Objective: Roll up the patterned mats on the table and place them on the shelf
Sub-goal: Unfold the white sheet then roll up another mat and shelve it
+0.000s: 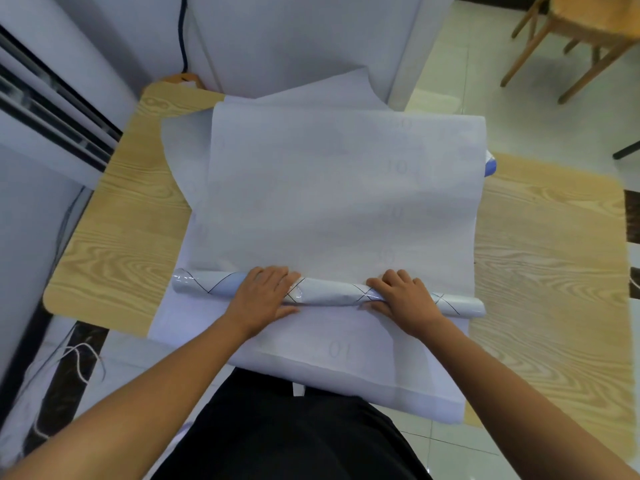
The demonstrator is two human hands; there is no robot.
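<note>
Across the lower middle of the frame lies the roll (332,293) of the top mat (339,202), and we grip it with both hands. Our left hand (266,292) and right hand (403,296) curl their fingers over it, thumbs on the near side. The unrolled part spreads toward the upper middle, over other sheets on the wooden desk (138,220).

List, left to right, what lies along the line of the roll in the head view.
Wooden table, bare left side → rolled mat, left end → left hand → right hand → rolled mat, right end → wooden table, bare right side.
</note>
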